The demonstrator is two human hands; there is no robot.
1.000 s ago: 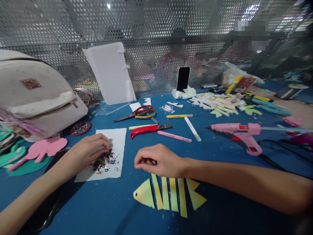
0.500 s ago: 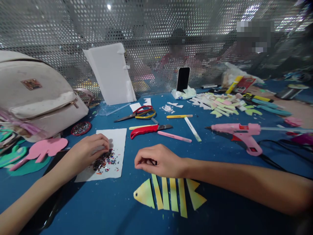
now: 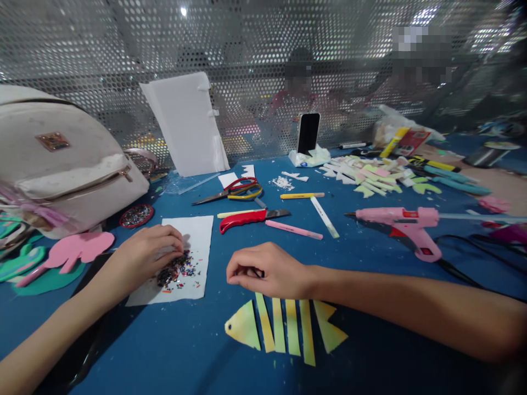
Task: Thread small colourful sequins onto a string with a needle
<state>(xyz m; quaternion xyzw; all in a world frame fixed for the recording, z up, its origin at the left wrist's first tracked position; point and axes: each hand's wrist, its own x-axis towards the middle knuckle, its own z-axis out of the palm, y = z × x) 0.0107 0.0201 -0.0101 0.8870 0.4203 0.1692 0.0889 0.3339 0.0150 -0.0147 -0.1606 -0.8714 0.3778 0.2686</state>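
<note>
My left hand (image 3: 150, 253) reaches over a white paper sheet (image 3: 205, 247), fingertips pressed together at a pile of small dark, shiny multicoloured bits (image 3: 175, 271). Whether a bit is pinched there is hidden. My right hand (image 3: 269, 270) is curled closed above the table. A small dark thing shows inside its fingers, too little of it to name. Just below that hand lies a yellow-green fish shape (image 3: 244, 326) cut into separate pieces: a head with a dark eye, several strips (image 3: 293, 329) and a tail (image 3: 331, 327). The strips' upper ends meet the hand's outline.
A red utility knife (image 3: 245, 219), scissors (image 3: 230, 191) and several markers (image 3: 294, 230) lie beyond my hands. A pink glue gun (image 3: 399, 216) with its cord is at right, cut scraps (image 3: 362, 173) behind it. A white backpack (image 3: 61, 159) stands left, near a round dish (image 3: 137, 215) of bits.
Both my hands and the things on the table stay where they were. Behind the perforated screen, a person at the right has shifted slightly.
</note>
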